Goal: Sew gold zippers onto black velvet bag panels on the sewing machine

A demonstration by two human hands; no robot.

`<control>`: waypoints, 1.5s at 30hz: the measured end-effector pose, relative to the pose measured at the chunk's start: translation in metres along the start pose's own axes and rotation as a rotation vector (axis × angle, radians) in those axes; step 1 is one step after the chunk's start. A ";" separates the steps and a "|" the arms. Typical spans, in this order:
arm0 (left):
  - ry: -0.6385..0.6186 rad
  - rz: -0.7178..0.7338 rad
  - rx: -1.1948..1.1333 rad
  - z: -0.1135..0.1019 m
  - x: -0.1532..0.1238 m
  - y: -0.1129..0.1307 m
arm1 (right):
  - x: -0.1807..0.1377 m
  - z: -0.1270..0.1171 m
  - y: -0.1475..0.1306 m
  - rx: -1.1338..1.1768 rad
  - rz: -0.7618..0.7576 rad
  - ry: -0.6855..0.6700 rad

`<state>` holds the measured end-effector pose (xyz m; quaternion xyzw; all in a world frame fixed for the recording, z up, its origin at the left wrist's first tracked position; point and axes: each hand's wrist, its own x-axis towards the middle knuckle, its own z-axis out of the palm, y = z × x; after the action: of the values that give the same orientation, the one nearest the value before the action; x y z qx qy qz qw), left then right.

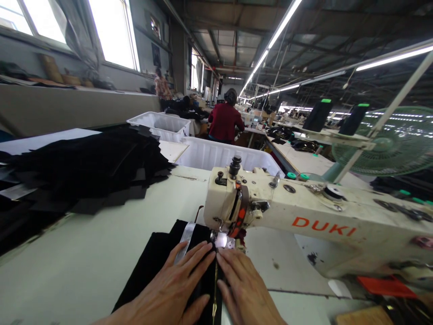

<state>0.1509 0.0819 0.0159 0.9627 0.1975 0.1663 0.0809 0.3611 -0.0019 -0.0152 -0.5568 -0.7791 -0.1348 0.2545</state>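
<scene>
Black fabric (149, 266) lies on the pale table under the head of a sewing machine (223, 198). A gold-toothed zipper (215, 289) runs lengthwise along the fabric between my hands. My left hand (176, 280) rests flat on the cloth left of the zipper, fingers stretched toward the needle area. Flat at the zipper's right edge lies my right hand (243, 280), its fingertips close to the lit presser foot. A whitish translucent strip (186, 239) sits on the fabric by my left fingers. The needle itself is hard to make out.
A large pile of black fabric pieces (94, 162) covers the table's left side. Behind the machine stand white plastic bins (216, 153). Black thread cones (318, 115) and a green fan (399, 140) are at right. A person in dark red (225, 119) works farther back.
</scene>
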 end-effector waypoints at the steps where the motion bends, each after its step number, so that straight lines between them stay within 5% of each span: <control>1: -0.010 -0.005 0.018 -0.001 0.000 0.001 | 0.001 0.000 -0.001 -0.002 0.011 -0.006; 17: -0.008 0.050 0.056 -0.008 0.002 0.001 | 0.008 -0.002 0.000 -0.054 -0.058 -0.009; 36: -0.089 0.030 -0.007 0.011 0.004 -0.024 | 0.013 0.008 0.008 -0.117 -0.014 -0.037; 45: -0.107 0.039 0.038 -0.005 0.007 -0.008 | 0.012 0.005 0.005 -0.097 -0.036 -0.019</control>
<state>0.1523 0.0930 0.0212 0.9753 0.1772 0.1122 0.0698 0.3615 0.0119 -0.0132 -0.5556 -0.7839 -0.1718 0.2174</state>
